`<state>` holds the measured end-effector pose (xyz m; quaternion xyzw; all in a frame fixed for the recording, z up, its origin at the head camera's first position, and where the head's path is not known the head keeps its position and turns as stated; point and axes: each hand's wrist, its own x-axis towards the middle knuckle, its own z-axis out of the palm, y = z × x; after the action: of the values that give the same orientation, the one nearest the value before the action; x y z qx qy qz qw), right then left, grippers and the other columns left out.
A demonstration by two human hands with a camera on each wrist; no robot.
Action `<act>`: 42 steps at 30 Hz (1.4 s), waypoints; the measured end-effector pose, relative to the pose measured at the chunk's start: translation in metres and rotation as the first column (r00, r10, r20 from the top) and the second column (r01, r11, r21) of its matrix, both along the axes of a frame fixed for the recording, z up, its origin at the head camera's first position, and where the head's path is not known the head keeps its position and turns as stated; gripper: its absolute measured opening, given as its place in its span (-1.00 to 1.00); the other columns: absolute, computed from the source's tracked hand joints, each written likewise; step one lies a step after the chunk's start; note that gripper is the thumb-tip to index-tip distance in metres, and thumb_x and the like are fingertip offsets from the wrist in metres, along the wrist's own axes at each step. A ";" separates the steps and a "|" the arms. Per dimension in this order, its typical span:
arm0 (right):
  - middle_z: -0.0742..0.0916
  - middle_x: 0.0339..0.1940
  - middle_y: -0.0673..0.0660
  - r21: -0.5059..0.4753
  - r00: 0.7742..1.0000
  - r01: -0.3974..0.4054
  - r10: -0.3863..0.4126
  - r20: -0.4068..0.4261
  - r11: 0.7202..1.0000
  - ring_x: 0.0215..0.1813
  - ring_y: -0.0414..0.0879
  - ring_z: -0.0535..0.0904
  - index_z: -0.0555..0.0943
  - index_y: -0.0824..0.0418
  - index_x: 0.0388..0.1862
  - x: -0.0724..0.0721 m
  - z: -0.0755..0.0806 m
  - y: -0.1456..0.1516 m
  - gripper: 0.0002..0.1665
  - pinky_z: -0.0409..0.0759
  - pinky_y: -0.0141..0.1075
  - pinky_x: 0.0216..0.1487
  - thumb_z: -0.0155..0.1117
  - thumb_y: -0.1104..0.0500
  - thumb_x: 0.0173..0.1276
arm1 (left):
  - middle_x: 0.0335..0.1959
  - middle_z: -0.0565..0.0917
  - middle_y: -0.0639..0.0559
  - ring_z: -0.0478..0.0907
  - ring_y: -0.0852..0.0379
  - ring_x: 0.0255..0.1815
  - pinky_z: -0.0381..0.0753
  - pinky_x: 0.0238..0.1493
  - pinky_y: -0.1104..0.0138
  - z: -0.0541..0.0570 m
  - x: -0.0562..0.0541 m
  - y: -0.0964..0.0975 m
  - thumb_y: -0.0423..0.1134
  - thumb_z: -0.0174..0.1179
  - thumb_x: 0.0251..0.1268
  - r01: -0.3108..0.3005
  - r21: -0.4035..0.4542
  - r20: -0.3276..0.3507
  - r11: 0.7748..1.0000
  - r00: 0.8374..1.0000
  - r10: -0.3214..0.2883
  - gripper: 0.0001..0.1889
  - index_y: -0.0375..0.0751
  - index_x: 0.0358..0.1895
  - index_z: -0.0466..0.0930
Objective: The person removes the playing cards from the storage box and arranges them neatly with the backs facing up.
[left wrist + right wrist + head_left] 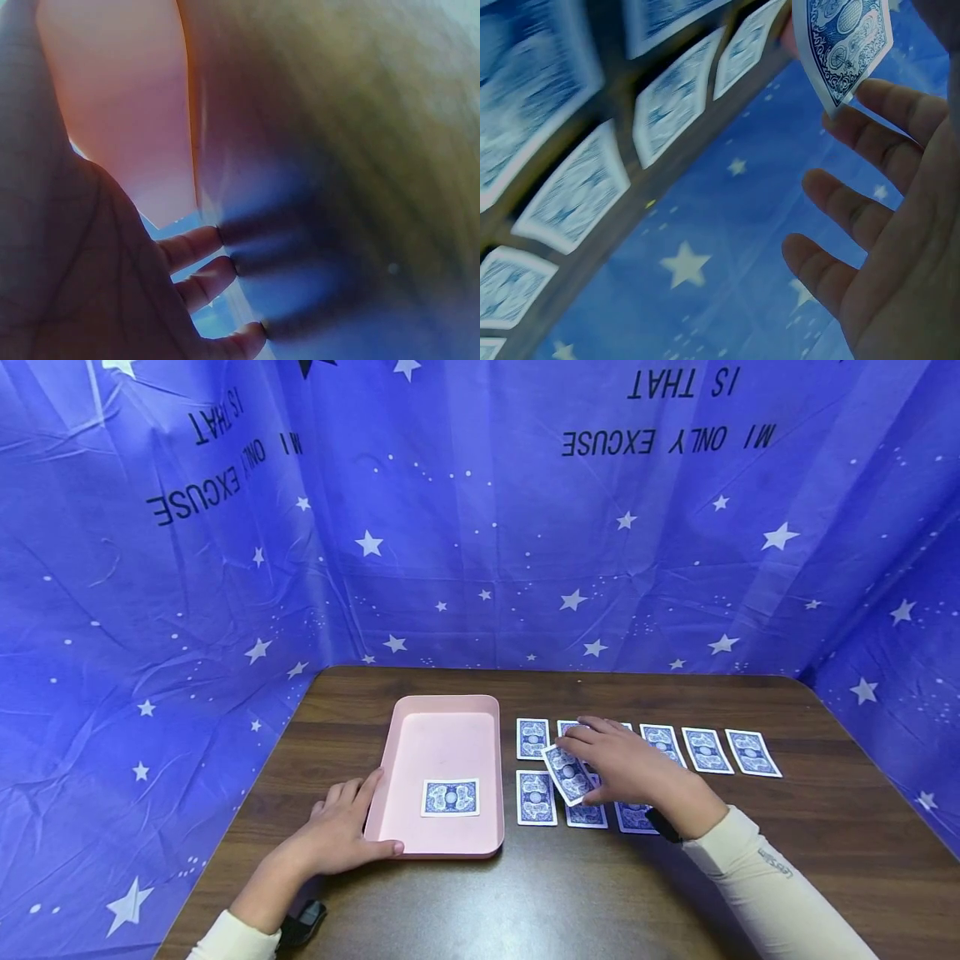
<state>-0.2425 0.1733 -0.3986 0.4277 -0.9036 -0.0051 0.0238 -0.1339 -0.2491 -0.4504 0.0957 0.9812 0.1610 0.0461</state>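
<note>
In the head view my right hand (630, 767) pinches a blue-backed playing card (567, 774) by its edge, tilted above two rows of cards. The right wrist view shows that held card (847, 49) at the fingertips, with the other fingers spread below it. My left hand (337, 831) rests against the left side of a pink tray (405, 756), its thumb at the near rim. In the left wrist view the left hand's fingers (196, 250) are extended beside the tray. One playing card (451, 797) lies back up in the tray.
Several playing cards lie back up on the wooden table (600, 893) right of the tray, such as the far right card (753, 753) and the near left card (536, 797). My right hand partly covers some. A blue star-patterned curtain (480, 568) surrounds the table's far side.
</note>
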 end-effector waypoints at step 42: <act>0.60 0.12 0.42 -0.083 0.922 0.385 -0.378 0.090 0.919 0.17 0.48 0.42 0.55 0.38 0.19 0.040 -0.036 0.192 0.06 0.38 0.28 0.09 0.72 -0.05 -0.34 | 0.32 0.35 -0.36 0.23 -0.34 0.33 0.29 0.08 -0.30 -0.001 0.000 0.000 0.54 0.28 -0.15 0.002 0.000 -0.006 1.000 1.000 -0.002 0.29 -0.24 0.56 0.01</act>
<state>-0.2020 0.3658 -0.4345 0.2417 -0.9690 0.0506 0.0107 -0.1337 -0.2487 -0.4516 0.0969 0.9813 0.1608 0.0432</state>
